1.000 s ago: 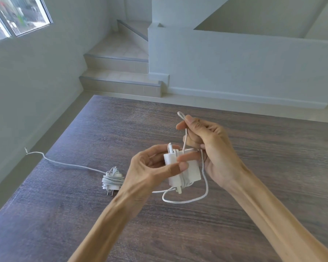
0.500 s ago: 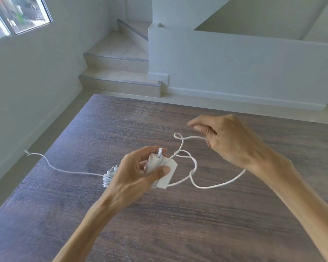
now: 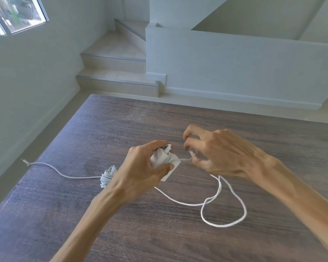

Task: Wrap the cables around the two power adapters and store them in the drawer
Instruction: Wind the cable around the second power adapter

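1. My left hand (image 3: pixel 140 167) grips the white power adapter (image 3: pixel 164 161) above the wooden table (image 3: pixel 121 233).
2. My right hand (image 3: pixel 216 154) pinches its cable (image 3: pixel 223 212), slack looping below.
3. Second adapter (image 3: pixel 107 176), already wrapped, lies on the table beside my left wrist.

You see a dark wood-grain worktop (image 3: pixel 178 242) filling the lower view | tiled stairs (image 3: pixel 114 72) rise beyond its far edge | a white half-wall (image 3: pixel 235 69) flanks them | a window (image 3: pixel 13 14) sits at upper left.
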